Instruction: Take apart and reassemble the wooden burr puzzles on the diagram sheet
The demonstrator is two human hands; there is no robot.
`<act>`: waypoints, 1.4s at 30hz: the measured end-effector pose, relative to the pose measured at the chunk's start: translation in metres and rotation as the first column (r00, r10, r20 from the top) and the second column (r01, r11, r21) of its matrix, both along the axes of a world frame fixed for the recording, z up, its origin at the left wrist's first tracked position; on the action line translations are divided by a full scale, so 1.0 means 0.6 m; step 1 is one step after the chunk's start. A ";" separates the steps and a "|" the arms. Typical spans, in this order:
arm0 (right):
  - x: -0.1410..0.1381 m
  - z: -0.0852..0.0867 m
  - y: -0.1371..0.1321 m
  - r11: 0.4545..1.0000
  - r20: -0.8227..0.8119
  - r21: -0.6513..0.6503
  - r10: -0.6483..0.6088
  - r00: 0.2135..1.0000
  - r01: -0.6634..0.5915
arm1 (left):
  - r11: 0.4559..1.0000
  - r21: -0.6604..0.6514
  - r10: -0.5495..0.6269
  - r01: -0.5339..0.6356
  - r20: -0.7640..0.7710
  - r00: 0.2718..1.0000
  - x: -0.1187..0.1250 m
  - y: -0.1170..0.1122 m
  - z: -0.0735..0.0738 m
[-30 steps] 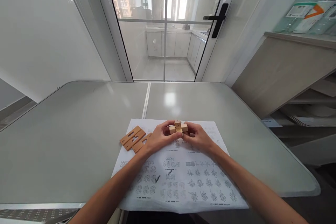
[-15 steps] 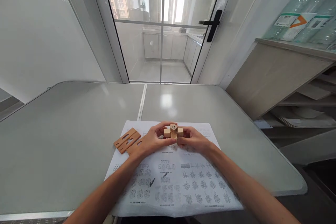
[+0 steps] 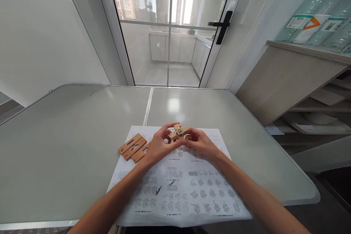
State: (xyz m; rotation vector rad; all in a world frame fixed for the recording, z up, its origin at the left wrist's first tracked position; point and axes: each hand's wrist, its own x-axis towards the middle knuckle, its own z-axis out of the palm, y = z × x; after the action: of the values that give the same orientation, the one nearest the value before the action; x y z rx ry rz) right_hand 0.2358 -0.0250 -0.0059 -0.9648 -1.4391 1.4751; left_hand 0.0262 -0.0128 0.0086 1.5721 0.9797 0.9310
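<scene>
Between my two hands is a pale wooden burr puzzle (image 3: 180,132), its short square bars crossing one another, with a dark handwritten mark on one end facing me. My left hand (image 3: 162,143) is closed on its left side, thumb in front and fingers behind. My right hand (image 3: 201,143) pinches it from the right. The puzzle is tilted and held above a printed sheet (image 3: 175,219) covered in small line diagrams. Left of my left hand lie several flat brown wooden pieces (image 3: 132,147) with cut-out slots and dark marks; my hand partly covers one.
The sheet lies on a grey table (image 3: 68,153) with a pale seam across it. Behind stands a glass door (image 3: 181,51) with a black handle (image 3: 224,27). To the right, plastic bottles (image 3: 315,25) stand on a wooden shelf unit (image 3: 296,76).
The burr puzzle has been turned in my hands, so its marked end now faces more toward me and its bars slant. The flat pieces stay put.
</scene>
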 end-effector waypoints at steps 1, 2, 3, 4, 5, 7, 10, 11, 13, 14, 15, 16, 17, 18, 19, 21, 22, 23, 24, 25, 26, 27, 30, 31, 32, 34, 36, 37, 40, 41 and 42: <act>0.001 -0.002 0.000 1.000 -0.002 -0.005 -0.003 1.000 0.003 | 1.000 -0.014 -0.025 0.025 0.017 1.000 0.000 -0.001 0.002; 0.003 -0.004 0.001 1.000 -0.011 -0.015 0.006 1.000 -0.006 | 0.998 -0.031 -0.055 0.056 0.039 0.998 0.000 -0.002 0.003; 0.005 -0.006 0.002 0.999 -0.030 -0.030 0.026 0.999 -0.027 | 0.995 -0.048 -0.086 0.090 0.064 0.994 0.000 -0.004 0.005; 0.007 -0.008 0.003 0.997 -0.057 -0.047 0.056 0.997 -0.059 | 0.990 -0.062 -0.120 0.126 0.091 0.989 0.000 -0.004 0.006; 0.010 -0.010 0.005 0.993 -0.088 -0.062 0.092 0.992 -0.097 | 0.984 -0.074 -0.152 0.161 0.115 0.982 0.000 -0.005 0.007; 0.015 -0.012 0.007 0.981 -0.135 -0.080 0.163 0.977 -0.175 | 0.972 -0.086 -0.206 0.221 0.155 0.966 -0.001 -0.005 0.008; 0.022 -0.014 0.008 0.966 -0.144 -0.088 0.230 0.963 -0.244 | 0.957 -0.095 -0.255 0.274 0.177 0.951 -0.002 -0.003 0.010; 0.024 -0.014 0.008 0.962 -0.139 -0.089 0.245 0.960 -0.258 | 0.955 -0.099 -0.262 0.281 0.174 0.949 -0.002 -0.003 0.011; 0.025 -0.014 0.007 0.957 -0.132 -0.091 0.263 0.956 -0.276 | 0.954 -0.106 -0.261 0.279 0.161 0.952 -0.003 -0.003 0.013; 0.026 -0.014 0.007 0.955 -0.129 -0.091 0.269 0.955 -0.281 | 0.955 -0.111 -0.255 0.274 0.157 0.954 -0.003 -0.004 0.014; 0.026 -0.014 0.007 0.954 -0.125 -0.090 0.273 0.954 -0.285 | 0.956 -0.117 -0.250 0.269 0.156 0.956 -0.003 -0.004 0.014; 0.026 -0.014 0.007 0.954 -0.121 -0.090 0.275 0.954 -0.287 | 0.956 -0.122 -0.248 0.268 0.158 0.956 -0.002 -0.004 0.014; 0.026 -0.014 0.007 0.954 -0.118 -0.089 0.276 0.954 -0.287 | 0.954 -0.125 -0.250 0.271 0.165 0.954 -0.002 -0.004 0.013; 0.026 -0.015 0.007 0.954 -0.116 -0.089 0.274 0.955 -0.285 | 0.953 -0.124 -0.255 0.278 0.175 0.951 -0.001 -0.004 0.012; 0.027 -0.017 0.007 0.955 -0.115 -0.089 0.271 0.956 -0.282 | 0.951 -0.120 -0.260 0.285 0.189 0.947 -0.001 -0.003 0.010; 0.027 -0.019 0.008 0.957 -0.112 -0.092 0.263 0.958 -0.274 | 0.949 -0.112 -0.267 0.295 0.218 0.939 0.000 -0.002 0.007; 0.028 -0.021 0.008 0.958 -0.112 -0.095 0.259 0.959 -0.270 | 0.948 -0.110 -0.269 0.299 0.226 0.936 0.000 -0.002 0.006; 0.028 -0.022 0.008 0.959 -0.111 -0.099 0.256 0.960 -0.267 | 0.947 -0.111 -0.271 0.302 0.225 0.936 0.000 -0.001 0.005; 0.028 -0.023 0.009 0.959 -0.111 -0.104 0.254 0.961 -0.266 | 0.946 -0.114 -0.274 0.302 0.216 0.937 -0.001 -0.001 0.005; 0.028 -0.024 0.009 0.958 -0.112 -0.107 0.252 0.961 -0.264 | 0.947 -0.116 -0.275 0.301 0.201 0.940 -0.001 -0.001 0.005; 0.028 -0.024 0.009 0.959 -0.114 -0.109 0.251 0.961 -0.263 | 0.948 -0.116 -0.274 0.297 0.182 0.945 -0.002 -0.001 0.006; 0.028 -0.025 0.009 0.959 -0.116 -0.110 0.250 0.961 -0.263 | 0.949 -0.113 -0.275 0.294 0.162 0.948 -0.002 -0.002 0.007; 0.027 -0.026 0.010 0.957 -0.121 -0.109 0.255 0.959 -0.268 | 0.947 -0.103 -0.289 0.303 0.132 0.948 -0.001 -0.006 0.011; 0.027 -0.027 0.010 0.956 -0.121 -0.109 0.258 0.959 -0.271 | 0.948 -0.103 -0.289 0.303 0.129 0.949 0.000 -0.007 0.012; 0.026 -0.027 0.010 0.956 -0.121 -0.109 0.261 0.958 -0.274 | 0.949 -0.104 -0.284 0.296 0.122 0.951 0.001 -0.009 0.012; 0.026 -0.026 0.010 0.956 -0.118 -0.110 0.260 0.958 -0.273 | 0.958 -0.110 -0.255 0.265 0.093 0.962 0.003 -0.011 0.012; 0.025 -0.024 0.009 0.957 -0.110 -0.115 0.254 0.961 -0.266 | 0.967 -0.108 -0.226 0.229 0.045 0.973 0.004 -0.012 0.010; 0.025 -0.023 0.008 0.958 -0.106 -0.117 0.251 0.962 -0.262 | 0.971 -0.101 -0.214 0.215 0.023 0.977 0.004 -0.012 0.009; 0.024 -0.017 0.006 0.961 -0.094 -0.116 0.240 0.966 -0.250 | 0.983 -0.045 -0.182 0.181 -0.030 0.983 0.005 -0.013 0.006; 0.023 -0.016 0.006 0.963 -0.092 -0.112 0.236 0.968 -0.245 | 0.985 -0.017 -0.174 0.173 -0.046 0.984 0.005 -0.013 0.005; 0.022 -0.014 0.005 0.964 -0.087 -0.107 0.233 0.969 -0.242 | 0.985 0.011 -0.171 0.172 -0.059 0.983 0.006 -0.013 0.005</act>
State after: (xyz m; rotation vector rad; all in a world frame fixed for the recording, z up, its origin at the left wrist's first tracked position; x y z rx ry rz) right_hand 0.2489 -0.0220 -0.0145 -0.8196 -1.4674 1.7690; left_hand 0.0295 -0.0208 0.0115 1.6767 0.8625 0.7793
